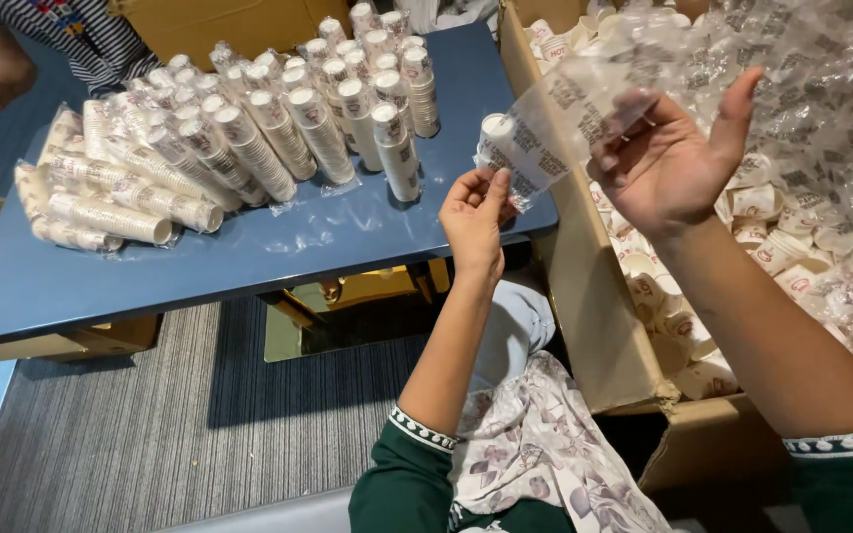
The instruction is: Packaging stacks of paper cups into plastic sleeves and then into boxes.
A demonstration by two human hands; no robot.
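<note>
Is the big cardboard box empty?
No, the cardboard box is full of loose white paper cups, with crinkly clear plastic lying over them.

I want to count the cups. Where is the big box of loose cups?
In the head view, the cardboard box of loose paper cups sits on the right, beside the blue table, under the right hand.
</note>
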